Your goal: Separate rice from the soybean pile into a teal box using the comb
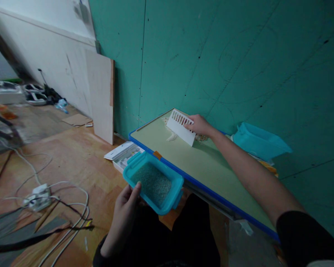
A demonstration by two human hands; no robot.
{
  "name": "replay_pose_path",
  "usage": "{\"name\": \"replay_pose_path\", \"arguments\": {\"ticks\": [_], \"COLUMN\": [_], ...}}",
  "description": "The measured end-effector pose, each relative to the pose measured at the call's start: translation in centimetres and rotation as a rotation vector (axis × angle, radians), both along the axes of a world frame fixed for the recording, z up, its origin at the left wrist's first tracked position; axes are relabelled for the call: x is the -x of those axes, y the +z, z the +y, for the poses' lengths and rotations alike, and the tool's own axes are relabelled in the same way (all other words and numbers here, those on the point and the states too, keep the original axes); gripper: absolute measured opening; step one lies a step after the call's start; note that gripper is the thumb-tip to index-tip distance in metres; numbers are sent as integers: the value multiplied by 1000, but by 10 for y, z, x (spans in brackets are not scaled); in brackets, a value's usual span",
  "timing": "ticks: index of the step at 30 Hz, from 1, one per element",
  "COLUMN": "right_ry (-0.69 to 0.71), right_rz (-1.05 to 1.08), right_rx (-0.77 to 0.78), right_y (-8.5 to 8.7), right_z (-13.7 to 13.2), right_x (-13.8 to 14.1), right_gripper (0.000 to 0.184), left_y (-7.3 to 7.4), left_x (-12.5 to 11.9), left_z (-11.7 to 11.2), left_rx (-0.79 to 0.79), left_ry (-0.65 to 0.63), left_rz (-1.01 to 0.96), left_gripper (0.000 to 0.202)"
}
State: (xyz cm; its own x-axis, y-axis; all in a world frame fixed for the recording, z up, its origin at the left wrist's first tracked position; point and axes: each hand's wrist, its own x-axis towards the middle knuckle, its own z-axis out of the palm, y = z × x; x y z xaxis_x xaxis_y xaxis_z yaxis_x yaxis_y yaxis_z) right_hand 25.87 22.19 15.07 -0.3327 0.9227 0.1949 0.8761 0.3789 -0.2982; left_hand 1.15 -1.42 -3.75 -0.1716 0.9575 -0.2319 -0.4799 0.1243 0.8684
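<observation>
My left hand (129,198) grips the near left rim of a teal plastic container (178,181), thumb over its edge. Grey-green granules (153,181) fill part of it. The container is held just below the blue edge of a pale green tabletop (211,167). My right hand (200,126) is closed on the slotted end of a flat white scraper (180,129), which stands tilted on the tabletop. Pale granules (172,137) lie beside the scraper's left side, and more grains (202,137) show under my right hand.
A teal bag-like container (260,141) sits at the table's right back by the green wall (183,55). An open white box (125,154) stands on the floor behind the held container. A power strip (39,196) with loose cables lies on the floor at left. A board (101,96) leans on the wall.
</observation>
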Motion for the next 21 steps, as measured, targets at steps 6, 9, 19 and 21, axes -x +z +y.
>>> {"name": "replay_pose_path", "arguments": {"ticks": [6, 9, 19, 21], "right_ry": [14, 17, 48, 72], "right_rz": [-46, -72, -185, -193], "right_rx": [-4, -4, 33, 33], "right_y": [-2, 1, 8, 8], "right_z": [14, 20, 26, 25], "right_x": [4, 8, 32, 35], "right_gripper": [25, 26, 24, 24], "left_y": [6, 9, 5, 5], "left_x": [-1, -2, 1, 1], "left_z": [-1, -1, 1, 1], "left_rx": [-6, 9, 19, 17], "left_ry": [22, 20, 26, 29], "left_rz": [1, -9, 3, 6], "left_gripper": [42, 43, 45, 46]}}
